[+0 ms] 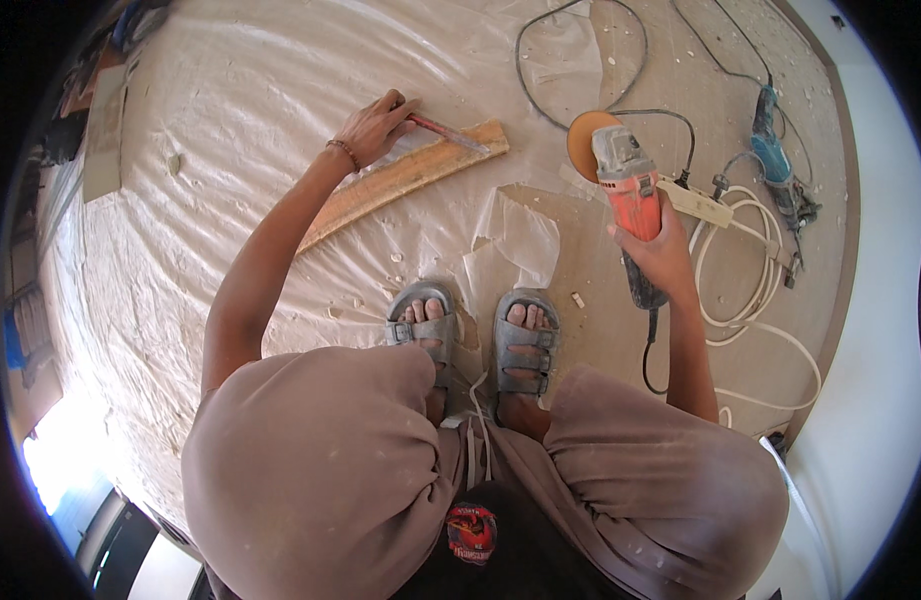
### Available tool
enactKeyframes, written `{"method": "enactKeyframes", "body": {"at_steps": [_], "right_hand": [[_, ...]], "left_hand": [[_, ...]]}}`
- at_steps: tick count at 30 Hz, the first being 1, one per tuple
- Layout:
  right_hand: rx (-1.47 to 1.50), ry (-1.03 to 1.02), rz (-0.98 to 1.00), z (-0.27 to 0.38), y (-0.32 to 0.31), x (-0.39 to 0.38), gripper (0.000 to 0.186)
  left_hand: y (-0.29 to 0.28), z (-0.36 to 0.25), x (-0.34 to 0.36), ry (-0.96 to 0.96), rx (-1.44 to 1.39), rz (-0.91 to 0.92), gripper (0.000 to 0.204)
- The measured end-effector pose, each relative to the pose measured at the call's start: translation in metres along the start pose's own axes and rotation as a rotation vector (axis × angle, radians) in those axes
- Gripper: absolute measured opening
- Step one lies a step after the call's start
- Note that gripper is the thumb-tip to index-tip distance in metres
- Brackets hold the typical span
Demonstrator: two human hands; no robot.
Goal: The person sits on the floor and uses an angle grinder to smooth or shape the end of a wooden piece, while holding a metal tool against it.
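My left hand [376,130] is closed around the near end of a slim red stick-like tool [438,128] with a greyish far end; its exact kind is unclear. That tool lies slantwise over the far end of a wooden board [410,182], which rests on the plastic sheet. On the right, my right hand [662,250] grips an orange-red angle grinder [632,195] around its body. The grinder's head points away from me, with a round tan disc [582,146] at its left side. The disc is apart from the board.
A creased plastic sheet [250,90] covers much of the floor. A power strip [702,205] sits beside the grinder, with a coiled white cable [740,322]. Farther right lies a teal power tool [768,145]. A black cord [520,60] loops at the top. My sandalled feet [525,345] are close by.
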State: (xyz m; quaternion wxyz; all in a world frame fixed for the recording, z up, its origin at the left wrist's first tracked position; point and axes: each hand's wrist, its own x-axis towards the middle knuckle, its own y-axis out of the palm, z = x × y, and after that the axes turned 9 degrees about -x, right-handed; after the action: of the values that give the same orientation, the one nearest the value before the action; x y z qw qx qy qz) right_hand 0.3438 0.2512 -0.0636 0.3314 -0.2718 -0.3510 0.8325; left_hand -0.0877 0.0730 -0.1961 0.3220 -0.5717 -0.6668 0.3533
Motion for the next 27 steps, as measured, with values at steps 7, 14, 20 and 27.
{"method": "enactKeyframes", "body": {"at_steps": [7, 14, 20, 27], "right_hand": [[0.006, 0.002, 0.018, 0.005, 0.003, -0.007, 0.078], [-0.052, -0.035, 0.07, 0.024, 0.004, -0.013, 0.077], [-0.147, -0.07, 0.168, 0.038, 0.016, -0.014, 0.078], [-0.182, -0.108, 0.209, 0.032, 0.039, -0.005, 0.079]], "left_hand": [[0.005, -0.001, 0.002, 0.056, -0.007, -0.069, 0.034], [-0.01, 0.012, 0.008, 0.111, -0.042, 0.075, 0.023], [-0.023, 0.018, 0.013, 0.161, -0.029, 0.174, 0.022], [-0.03, 0.012, 0.013, 0.144, -0.033, 0.199, 0.023]]}}
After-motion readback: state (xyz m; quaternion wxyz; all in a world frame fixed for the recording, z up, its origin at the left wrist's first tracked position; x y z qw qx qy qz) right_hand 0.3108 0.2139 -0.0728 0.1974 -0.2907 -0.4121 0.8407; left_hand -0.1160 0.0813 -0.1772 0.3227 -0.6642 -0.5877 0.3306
